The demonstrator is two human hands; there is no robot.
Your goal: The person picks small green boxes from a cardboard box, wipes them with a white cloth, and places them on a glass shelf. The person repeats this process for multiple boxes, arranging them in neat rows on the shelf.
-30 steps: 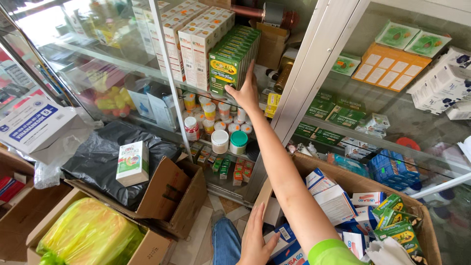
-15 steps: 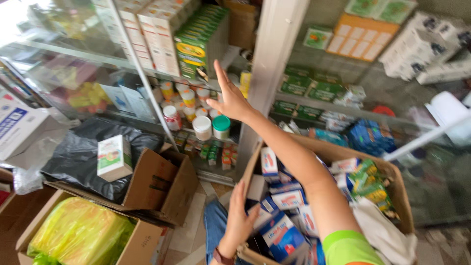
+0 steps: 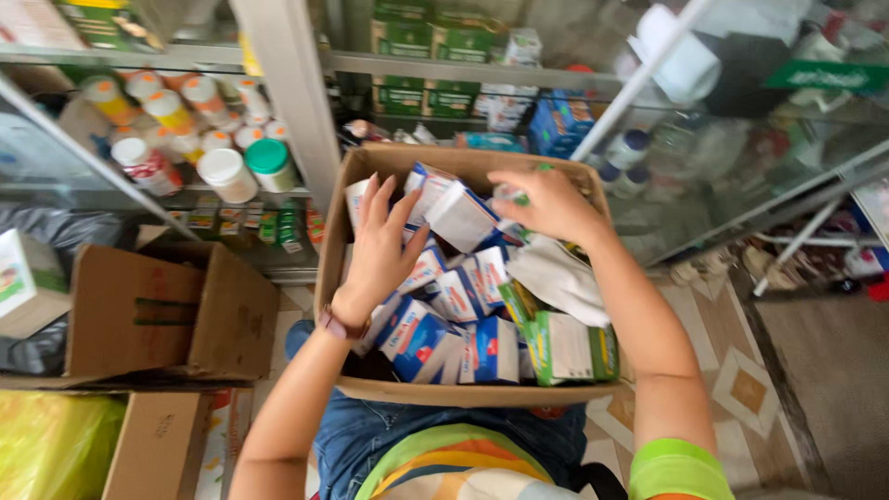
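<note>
Both hands in carton (image 3: 344, 278): left hand (image 3: 380, 248) spread, empty; right hand (image 3: 548, 204) grip unclear. Overfilled boxes (image 3: 463, 301) may spill.

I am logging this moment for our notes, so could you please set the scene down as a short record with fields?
Setting: glass-fronted shelving over a tiled floor
Main container: open cardboard box on the person's lap
Contents: many small blue and white cartons, some green cartons
Left hand: spread flat on the cartons
Right hand: over the far side of the box, closed on a small item, too blurred to identify
Nearby: empty cardboard box, white bottles on a shelf
</note>
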